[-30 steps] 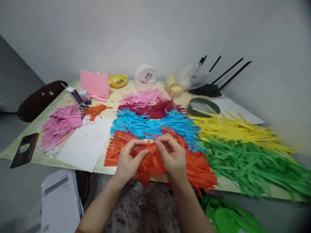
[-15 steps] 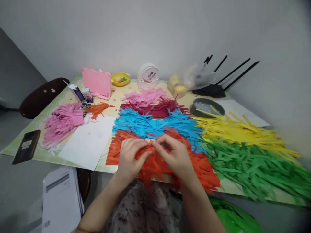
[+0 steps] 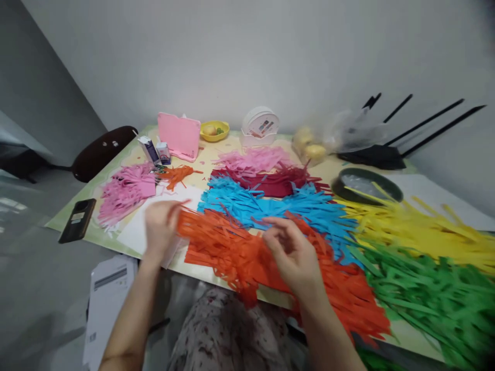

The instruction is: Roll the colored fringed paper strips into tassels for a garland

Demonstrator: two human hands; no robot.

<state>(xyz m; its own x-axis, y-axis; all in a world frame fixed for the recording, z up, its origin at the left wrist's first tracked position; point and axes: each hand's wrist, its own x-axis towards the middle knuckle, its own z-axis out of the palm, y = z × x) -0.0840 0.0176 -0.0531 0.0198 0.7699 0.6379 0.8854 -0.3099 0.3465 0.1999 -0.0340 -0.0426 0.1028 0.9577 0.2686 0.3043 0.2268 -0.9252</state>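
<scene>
Orange fringed tissue paper [image 3: 226, 237] lies along the table's front edge, its cut strips tangled and some hanging over the side. My left hand [image 3: 160, 229], smeared by motion, is closed on the ends of several orange strips and draws them out to the left. Over the middle of the orange paper is my right hand [image 3: 296, 255], fingers loosely curled, with a gap between thumb and forefinger. Just behind lies blue fringed paper [image 3: 263, 206], then dark red fringed paper [image 3: 270, 185] and pink fringed paper [image 3: 255, 158].
Yellow fringe [image 3: 421, 226] and green fringe [image 3: 421, 278] cover the right side. A dark green bowl [image 3: 344, 193] and a black router [image 3: 373, 157] stand behind. On the left are a pink bundle [image 3: 127, 193], a phone [image 3: 77, 220], drink cartons [image 3: 149, 149] and a pink tablet case [image 3: 178, 135].
My left hand has moved left, away from my right hand, pulling orange strips with it. My right hand stays over the orange paper with its fingers looser. The view has turned left.
</scene>
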